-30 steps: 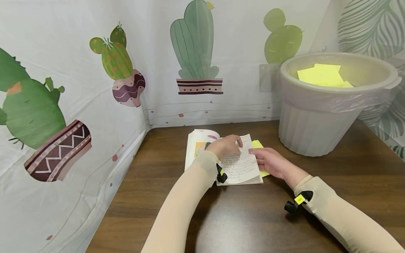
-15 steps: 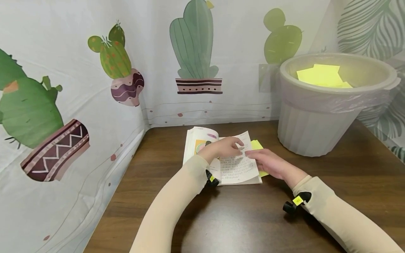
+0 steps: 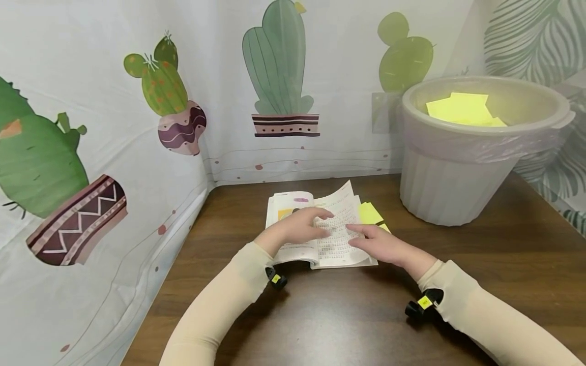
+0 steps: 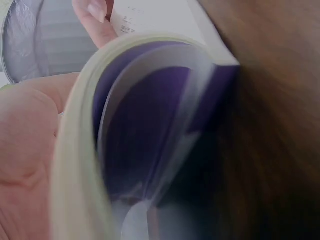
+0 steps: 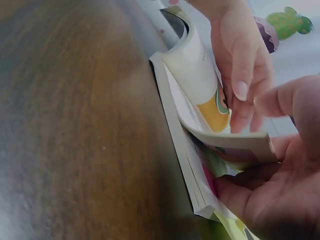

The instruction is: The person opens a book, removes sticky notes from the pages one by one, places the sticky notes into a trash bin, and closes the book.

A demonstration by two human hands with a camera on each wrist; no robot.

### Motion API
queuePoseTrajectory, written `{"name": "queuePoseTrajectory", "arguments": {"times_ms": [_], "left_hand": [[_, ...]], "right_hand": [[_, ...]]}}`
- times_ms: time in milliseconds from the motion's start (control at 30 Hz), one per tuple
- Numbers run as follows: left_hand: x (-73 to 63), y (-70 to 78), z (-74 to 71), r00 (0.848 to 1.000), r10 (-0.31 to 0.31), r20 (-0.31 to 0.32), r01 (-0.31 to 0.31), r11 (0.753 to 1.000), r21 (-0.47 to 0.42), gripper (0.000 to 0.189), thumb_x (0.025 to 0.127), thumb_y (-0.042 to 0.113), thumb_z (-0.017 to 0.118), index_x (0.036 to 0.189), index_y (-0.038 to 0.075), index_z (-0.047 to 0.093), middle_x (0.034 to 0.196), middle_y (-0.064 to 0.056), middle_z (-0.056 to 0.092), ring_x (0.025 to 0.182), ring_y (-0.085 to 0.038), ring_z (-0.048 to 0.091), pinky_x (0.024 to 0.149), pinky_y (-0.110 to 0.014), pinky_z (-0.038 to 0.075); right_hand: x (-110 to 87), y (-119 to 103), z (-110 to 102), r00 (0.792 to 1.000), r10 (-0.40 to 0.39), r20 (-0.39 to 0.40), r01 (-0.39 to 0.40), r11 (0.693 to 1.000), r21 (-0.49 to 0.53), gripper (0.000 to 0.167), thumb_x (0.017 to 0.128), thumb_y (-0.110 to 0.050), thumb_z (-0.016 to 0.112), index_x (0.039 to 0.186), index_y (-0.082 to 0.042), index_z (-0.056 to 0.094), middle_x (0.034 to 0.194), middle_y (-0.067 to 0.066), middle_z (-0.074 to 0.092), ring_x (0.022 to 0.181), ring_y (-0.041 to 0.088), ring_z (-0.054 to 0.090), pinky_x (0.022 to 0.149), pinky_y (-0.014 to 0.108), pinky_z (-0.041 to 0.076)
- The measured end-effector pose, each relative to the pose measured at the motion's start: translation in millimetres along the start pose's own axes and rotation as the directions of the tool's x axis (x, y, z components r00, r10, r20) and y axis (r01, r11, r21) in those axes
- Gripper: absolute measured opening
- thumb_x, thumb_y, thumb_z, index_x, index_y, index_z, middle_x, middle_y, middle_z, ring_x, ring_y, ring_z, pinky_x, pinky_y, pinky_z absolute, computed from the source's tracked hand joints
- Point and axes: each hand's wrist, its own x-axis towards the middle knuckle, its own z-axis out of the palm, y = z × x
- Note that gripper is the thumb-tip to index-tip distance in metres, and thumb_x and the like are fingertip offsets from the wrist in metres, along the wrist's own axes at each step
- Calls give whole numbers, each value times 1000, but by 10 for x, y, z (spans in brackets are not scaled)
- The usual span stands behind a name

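An open book [image 3: 299, 252] lies on the table, with a printed right page [image 3: 341, 203] lifted and curling up at its far corner. Over the left page hovers or rests my left hand [image 3: 297, 229], its fingers loosely bent and holding nothing; contact is unclear. My right hand [image 3: 386, 246] is at the right edge. In the right wrist view its thumb is above a raised sheaf of pages [image 5: 245, 145] and other fingers are beneath it. Yellow paper slips [image 3: 370, 212] stick out beside the book, partly hidden by this hand.
A pale lined bin [image 3: 450, 178] stands at the back right of the wooden table [image 3: 339, 325], with yellow paper [image 3: 462, 109] inside. A cactus-printed cloth [image 3: 284, 157] hangs behind and to the left.
My left hand has moved left and toward me, off the right page to above the left one. The right page has lifted more. My right hand has shifted slightly toward me.
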Motion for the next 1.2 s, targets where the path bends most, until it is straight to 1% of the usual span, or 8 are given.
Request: {"name": "queuePoseTrajectory", "arguments": {"times_ms": [133, 367, 500, 600, 733, 800, 1000, 1200], "left_hand": [[-151, -100, 10, 1000, 28, -9, -28, 999, -17, 55, 97, 31, 69, 147, 13, 55, 146, -7, 59, 124, -24, 59, 112, -43, 45], [-396, -297, 11, 997, 0, -83, -14, 987, -159, 58, 94, 25, 75, 147, 12, 54, 151, -4, 55, 139, -27, 55, 118, -46, 41], [-507, -390, 4, 994, -20, -107, -6, 971, -238, 59, 94, 23, 76, 148, 14, 54, 148, -4, 56, 134, -26, 54, 116, -48, 42], [-571, -460, 13, 992, -31, -121, -1, 967, -255, 55, 95, 23, 74, 147, 18, 55, 144, -3, 56, 127, -24, 53, 110, -47, 44], [-614, -530, 32, 991, -35, -130, 4, 972, -237, 52, 96, 23, 74, 145, 22, 57, 146, -1, 54, 122, -22, 52, 105, -43, 44], [-620, -548, 34, 991, -37, -132, 5, 973, -231, 51, 96, 23, 74, 144, 23, 58, 142, -1, 54, 117, -21, 51, 101, -40, 44], [-629, -561, 13, 991, -36, -127, 5, 971, -237, 49, 96, 22, 74, 143, 21, 59, 115, -4, 56, 105, -22, 50, 87, -36, 42], [-636, -558, -7, 992, -36, -121, 8, 975, -222, 50, 95, 22, 74, 143, 20, 58, 113, -4, 56, 105, -24, 51, 87, -34, 42]], "right_hand": [[-15, -36, 33, 1000, 0, -20, -2, 997, -76, 56, 104, -25, 54, 154, -2, 44, 160, 23, 42, 151, 43, 36, 119, 62, 33], [-24, -83, 53, 1000, -13, -27, 10, 993, -120, 58, 103, -24, 54, 154, 0, 42, 161, 23, 41, 152, 42, 36, 122, 59, 31], [-26, -79, 46, 999, -13, -30, 10, 993, -115, 56, 104, -22, 53, 154, 1, 42, 161, 23, 40, 152, 42, 34, 123, 58, 30], [-27, -66, 32, 999, -6, -34, 3, 996, -95, 55, 105, -20, 51, 155, 0, 42, 162, 23, 39, 153, 42, 33, 123, 59, 29], [-21, -39, 9, 999, 6, -38, -8, 998, -58, 55, 105, -19, 51, 156, -2, 40, 164, 21, 36, 154, 42, 30, 123, 60, 27], [-14, -28, 0, 999, 5, -41, -7, 999, -40, 56, 104, -19, 52, 157, -3, 40, 165, 21, 34, 155, 42, 28, 124, 60, 25], [10, 21, -22, 999, -3, -38, 3, 1000, 2, 58, 104, -19, 54, 158, -5, 39, 167, 20, 32, 156, 43, 25, 124, 62, 23], [17, 39, -59, 1000, 5, -22, -3, 997, 79, 61, 105, -22, 55, 160, -7, 34, 169, 19, 28, 157, 41, 22, 125, 63, 20]]}}
